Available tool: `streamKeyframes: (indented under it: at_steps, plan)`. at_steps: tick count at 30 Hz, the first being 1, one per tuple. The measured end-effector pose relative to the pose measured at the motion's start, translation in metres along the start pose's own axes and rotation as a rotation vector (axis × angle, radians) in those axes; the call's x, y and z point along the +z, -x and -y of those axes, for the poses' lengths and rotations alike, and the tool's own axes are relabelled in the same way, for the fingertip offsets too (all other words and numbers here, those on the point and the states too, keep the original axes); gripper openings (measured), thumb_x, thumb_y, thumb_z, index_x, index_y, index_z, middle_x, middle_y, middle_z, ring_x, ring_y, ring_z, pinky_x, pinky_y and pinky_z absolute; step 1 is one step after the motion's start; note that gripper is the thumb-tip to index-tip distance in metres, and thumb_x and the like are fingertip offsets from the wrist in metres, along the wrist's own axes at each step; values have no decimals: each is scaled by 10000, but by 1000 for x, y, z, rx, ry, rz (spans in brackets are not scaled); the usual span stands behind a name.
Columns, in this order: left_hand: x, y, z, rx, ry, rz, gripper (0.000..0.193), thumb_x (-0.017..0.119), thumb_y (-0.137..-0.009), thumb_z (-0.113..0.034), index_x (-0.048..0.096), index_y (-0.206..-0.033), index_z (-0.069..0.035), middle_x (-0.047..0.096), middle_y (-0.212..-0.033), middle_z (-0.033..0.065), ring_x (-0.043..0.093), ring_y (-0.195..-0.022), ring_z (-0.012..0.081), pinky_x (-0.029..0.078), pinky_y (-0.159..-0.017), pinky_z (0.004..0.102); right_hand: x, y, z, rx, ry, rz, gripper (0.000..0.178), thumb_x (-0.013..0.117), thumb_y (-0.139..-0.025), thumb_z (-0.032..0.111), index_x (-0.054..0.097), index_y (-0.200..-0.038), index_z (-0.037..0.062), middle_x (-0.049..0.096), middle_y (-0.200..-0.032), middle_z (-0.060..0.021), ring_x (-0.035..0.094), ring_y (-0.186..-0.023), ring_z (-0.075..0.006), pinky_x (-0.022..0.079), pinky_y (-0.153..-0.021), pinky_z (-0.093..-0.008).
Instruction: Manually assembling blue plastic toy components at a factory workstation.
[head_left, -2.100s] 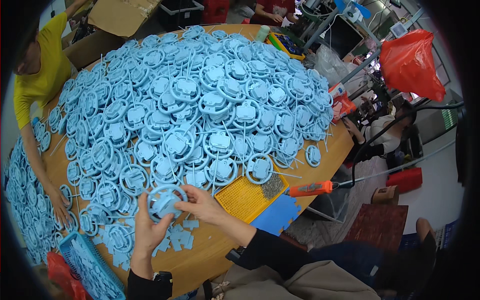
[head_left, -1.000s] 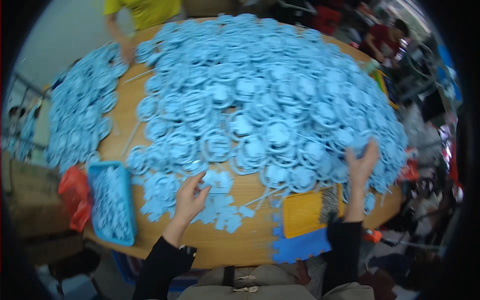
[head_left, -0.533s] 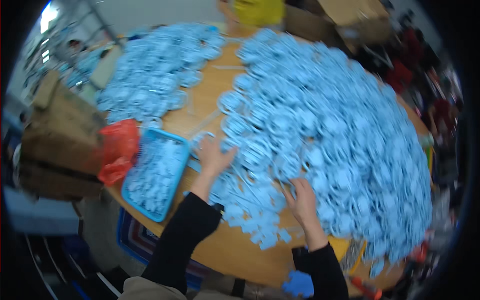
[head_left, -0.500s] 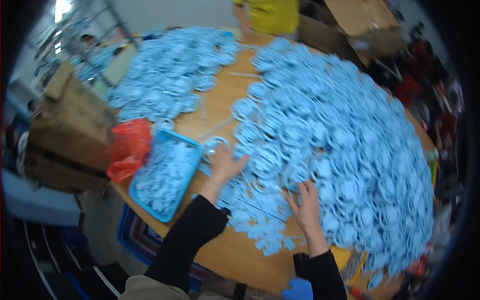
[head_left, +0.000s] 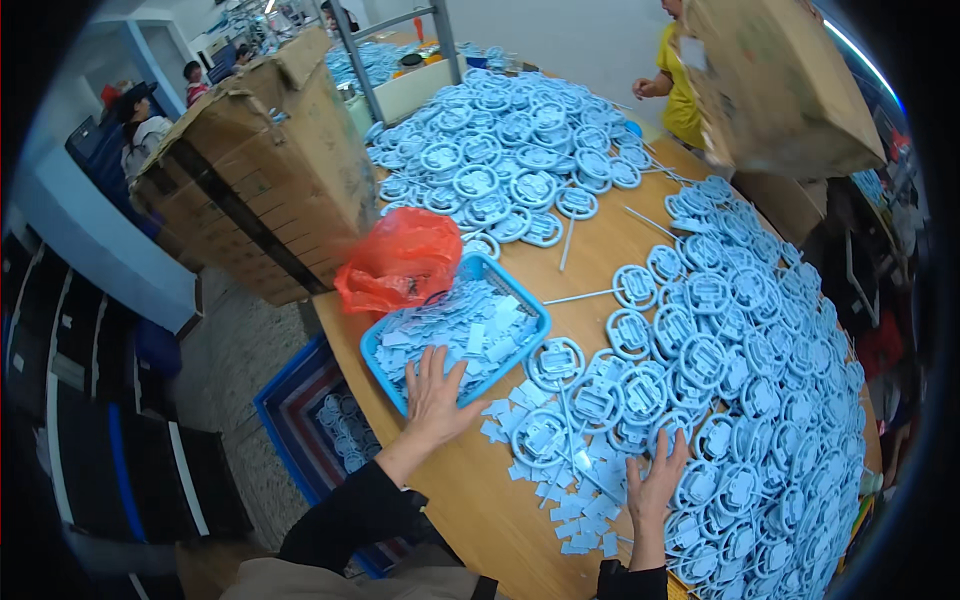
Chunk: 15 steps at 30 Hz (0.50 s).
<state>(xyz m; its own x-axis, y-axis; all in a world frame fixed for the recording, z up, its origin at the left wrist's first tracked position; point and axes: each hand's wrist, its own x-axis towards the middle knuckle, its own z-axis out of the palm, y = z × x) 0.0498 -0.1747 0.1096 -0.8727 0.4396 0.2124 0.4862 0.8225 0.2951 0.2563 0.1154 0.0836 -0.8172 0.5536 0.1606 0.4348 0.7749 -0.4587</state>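
My left hand, fingers outstretched, lies over the near rim of a blue plastic basket. The basket holds many small flat light-blue pieces. At the edge of a large heap of light-blue round plastic parts with thin stems, my right hand is spread open, its fingertips close to the nearest rings. Whether they touch is hard to tell. Between my hands, more small flat pieces are scattered on the wooden table, with a round part lying partly over them.
A red plastic bag rests against the basket's far side. Beyond stands a second heap of round parts. A large cardboard box is at the left, above a blue crate on the floor. Far right, a person in yellow stands near another box.
The view has swung left. My left hand has moved from a round part beside the heap to the basket. My right hand stays by the heap, its fingers now more spread.
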Motion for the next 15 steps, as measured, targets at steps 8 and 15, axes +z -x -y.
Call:
streamKeyframes:
  at_steps: [8, 15]
  plan:
    - [11, 55, 27, 184, -64, 100, 446, 611, -737, -125, 563, -1180, -135, 358, -1383, 117, 242, -1323, 370, 206, -972, 656, 38, -20, 77, -167, -169, 66, 691, 730, -670, 98, 423, -1285, 25, 288, -1396, -234, 279, -1282, -417, 240, -1055, -475]
    - [-15, 89, 22, 223, 133, 168, 539, 629, -776, -222, 484, -1289, -140, 338, -1403, 130, 215, -1340, 384, 180, -1006, 652, 41, -6, 73, -160, -208, 117, 630, 706, -683, 96, 453, -1252, -1, 295, -1378, -270, 302, -1260, -428, 249, -1051, -463]
